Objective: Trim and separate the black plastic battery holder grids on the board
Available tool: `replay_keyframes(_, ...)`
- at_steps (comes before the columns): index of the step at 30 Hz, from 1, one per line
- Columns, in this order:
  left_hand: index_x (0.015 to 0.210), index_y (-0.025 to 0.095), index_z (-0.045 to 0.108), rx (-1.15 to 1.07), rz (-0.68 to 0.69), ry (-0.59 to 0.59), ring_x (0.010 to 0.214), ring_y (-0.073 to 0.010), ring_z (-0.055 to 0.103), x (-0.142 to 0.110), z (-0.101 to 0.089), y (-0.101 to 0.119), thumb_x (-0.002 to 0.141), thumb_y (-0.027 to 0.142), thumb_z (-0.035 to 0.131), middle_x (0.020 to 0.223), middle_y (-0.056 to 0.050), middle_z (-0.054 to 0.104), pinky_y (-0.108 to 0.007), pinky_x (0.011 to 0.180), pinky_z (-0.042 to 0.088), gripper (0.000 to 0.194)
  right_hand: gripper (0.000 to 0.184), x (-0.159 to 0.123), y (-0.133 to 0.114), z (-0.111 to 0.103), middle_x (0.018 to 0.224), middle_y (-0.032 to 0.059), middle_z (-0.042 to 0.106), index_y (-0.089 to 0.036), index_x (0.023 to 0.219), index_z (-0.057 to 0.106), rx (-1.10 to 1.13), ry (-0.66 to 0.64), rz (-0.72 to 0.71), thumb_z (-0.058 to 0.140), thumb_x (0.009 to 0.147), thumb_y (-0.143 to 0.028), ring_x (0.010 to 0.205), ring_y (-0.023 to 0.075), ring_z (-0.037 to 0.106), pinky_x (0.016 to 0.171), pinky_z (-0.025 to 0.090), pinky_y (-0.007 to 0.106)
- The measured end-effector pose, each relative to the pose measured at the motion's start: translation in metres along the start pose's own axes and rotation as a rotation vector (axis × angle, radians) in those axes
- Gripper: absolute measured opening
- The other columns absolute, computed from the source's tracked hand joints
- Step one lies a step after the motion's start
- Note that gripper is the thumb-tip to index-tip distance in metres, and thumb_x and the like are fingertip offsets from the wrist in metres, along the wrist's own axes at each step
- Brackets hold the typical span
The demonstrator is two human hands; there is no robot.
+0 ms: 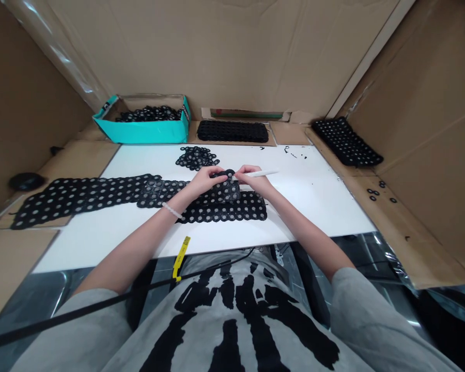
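Near the middle of the white board, my left hand point(207, 179) pinches the upper edge of a black sheet of joined rings point(229, 192). My right hand point(253, 176) closes around a slim white pen-like tool point(267, 172), its tip at the ring by my left fingertips. Part of the held sheet lies over another black ring sheet point(232, 213). To the left, a long black ring strip point(89, 194) stretches past the board's edge. Just beyond my hands sits a small heap of loose black rings point(196, 157).
A turquoise box point(147, 132) of black rings stands at the back left. Behind the white board point(313, 206) lies a stack of black ring sheets point(232, 131); another black sheet point(346, 142) rests at right near several loose rings point(373, 192). Cardboard walls surround the table.
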State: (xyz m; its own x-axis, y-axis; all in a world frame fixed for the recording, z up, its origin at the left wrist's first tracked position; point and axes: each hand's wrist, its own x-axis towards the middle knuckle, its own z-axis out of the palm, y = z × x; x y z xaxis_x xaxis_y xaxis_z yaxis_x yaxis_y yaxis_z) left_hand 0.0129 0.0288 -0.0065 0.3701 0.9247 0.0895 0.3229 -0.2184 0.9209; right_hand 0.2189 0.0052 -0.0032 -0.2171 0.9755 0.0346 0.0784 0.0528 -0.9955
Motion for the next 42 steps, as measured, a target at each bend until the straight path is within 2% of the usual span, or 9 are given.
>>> replay_keyframes(7, 0.095, 0.017, 0.070, -0.136, -0.066, -0.033, 0.098, -0.0236, 0.062, -0.003, 0.005, 0.006, 0.066, 0.051, 0.077, 0.100, -0.006, 0.072, -0.034, 0.090, 0.045, 0.046, 0.022, -0.002, -0.006, 0.001, 0.072, -0.0006, 0.066, -0.017, 0.067, 0.058, 0.272, 0.060, 0.089, 0.074, 0.069, -0.031, 0.072, 0.0140, 0.068, 0.082, 0.059, 0.032)
replay_keyframes(16, 0.091, 0.017, 0.075, -0.165, -0.076, -0.063, 0.089, -0.0230, 0.063, -0.004, 0.004, 0.002, 0.067, 0.053, 0.077, 0.094, -0.005, 0.074, -0.034, 0.082, 0.047, 0.042, 0.022, -0.002, -0.008, 0.001, 0.074, 0.0009, 0.069, -0.017, 0.067, 0.055, 0.277, 0.049, 0.092, 0.073, 0.073, -0.028, 0.074, 0.0140, 0.070, 0.084, 0.059, 0.032)
replay_keyframes(21, 0.089, 0.017, 0.076, -0.231, -0.109, -0.111, 0.090, -0.0224, 0.064, -0.005, 0.005, 0.005, 0.066, 0.051, 0.079, 0.094, -0.005, 0.075, -0.033, 0.084, 0.046, 0.041, 0.020, 0.000, -0.001, 0.004, 0.074, -0.0001, 0.068, -0.018, 0.068, 0.056, 0.188, 0.045, 0.067, 0.072, 0.073, -0.029, 0.078, 0.0154, 0.070, 0.085, 0.059, 0.033)
replay_keyframes(24, 0.088, 0.018, 0.076, -0.249, -0.125, -0.099, 0.090, -0.0221, 0.064, -0.005, 0.006, 0.005, 0.065, 0.049, 0.080, 0.094, -0.005, 0.075, -0.033, 0.087, 0.046, 0.039, 0.021, 0.000, 0.000, 0.002, 0.076, 0.0008, 0.069, -0.018, 0.069, 0.056, 0.165, 0.052, 0.048, 0.072, 0.074, -0.031, 0.078, 0.0153, 0.070, 0.084, 0.059, 0.032)
replay_keyframes(27, 0.090, 0.018, 0.076, -0.289, -0.155, -0.082, 0.090, -0.0220, 0.065, -0.005, 0.006, 0.004, 0.064, 0.048, 0.081, 0.094, -0.004, 0.075, -0.033, 0.086, 0.046, 0.039, 0.022, -0.002, -0.005, -0.003, 0.079, 0.0017, 0.070, -0.018, 0.068, 0.055, 0.230, 0.050, 0.062, 0.072, 0.074, -0.032, 0.078, 0.0149, 0.070, 0.085, 0.058, 0.032)
replay_keyframes(31, 0.091, 0.018, 0.074, -0.264, -0.121, -0.025, 0.091, -0.0227, 0.064, -0.006, 0.007, 0.005, 0.064, 0.051, 0.081, 0.095, -0.004, 0.075, -0.033, 0.085, 0.046, 0.043, 0.026, -0.005, -0.009, -0.006, 0.085, 0.0015, 0.071, -0.018, 0.068, 0.055, 0.344, -0.056, 0.107, 0.074, 0.070, -0.035, 0.080, 0.0147, 0.069, 0.088, 0.056, 0.034)
replay_keyframes(37, 0.085, 0.017, 0.074, -0.221, -0.109, 0.051, 0.091, -0.0226, 0.062, -0.008, 0.009, 0.009, 0.066, 0.056, 0.077, 0.092, -0.005, 0.074, -0.032, 0.083, 0.046, 0.044, 0.024, -0.006, 0.001, 0.006, 0.078, -0.0004, 0.067, -0.016, 0.071, 0.062, 0.156, -0.112, 0.124, 0.073, 0.068, -0.037, 0.075, 0.0106, 0.062, 0.076, 0.054, 0.025)
replay_keyframes(42, 0.082, 0.018, 0.075, -0.241, -0.129, -0.012, 0.092, -0.0226, 0.062, -0.007, 0.009, 0.007, 0.066, 0.052, 0.076, 0.090, -0.004, 0.075, -0.033, 0.087, 0.044, 0.037, 0.022, -0.006, 0.004, 0.009, 0.068, -0.0019, 0.062, -0.016, 0.067, 0.062, 0.015, -0.070, 0.067, 0.070, 0.068, -0.037, 0.067, 0.0096, 0.057, 0.068, 0.050, 0.023)
